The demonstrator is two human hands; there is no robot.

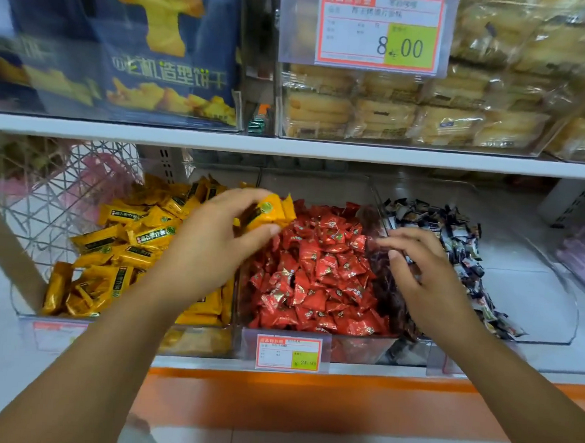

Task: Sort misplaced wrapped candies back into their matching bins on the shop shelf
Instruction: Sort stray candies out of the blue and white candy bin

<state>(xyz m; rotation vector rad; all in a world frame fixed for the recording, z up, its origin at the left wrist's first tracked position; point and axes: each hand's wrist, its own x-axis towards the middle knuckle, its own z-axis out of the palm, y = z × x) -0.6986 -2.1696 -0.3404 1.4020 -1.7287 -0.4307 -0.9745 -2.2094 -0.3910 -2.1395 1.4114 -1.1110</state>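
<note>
— Forearms (83, 363) are filling the foreground, pointing toward the lower shelf (209, 362). How far along is this looking?

— Midway, I'd say. Three clear bins are sitting side by side: the yellow bin (29, 309) on the left, the red bin (355, 350) in the middle, and the black-and-white bin (550, 323) on the right.

— And the hands?

— The left hand (211, 247) is pinching yellow candies (267, 215) between thumb and fingertips, above the seam where the yellow and red piles are meeting. They aren't lying in their own bin yet. The right hand (427, 279) is hovering with fingers spread and relaxed, gripping nothing, over the red bin's right side.

— Anything left to sort?

— The red candies (315, 273) are looking uniform on top. A strip of dark maroon candies (386, 280) is lying just beside them, and I can't tell whether those are strays. I'm guessing that's where the checking is needed next.
</note>
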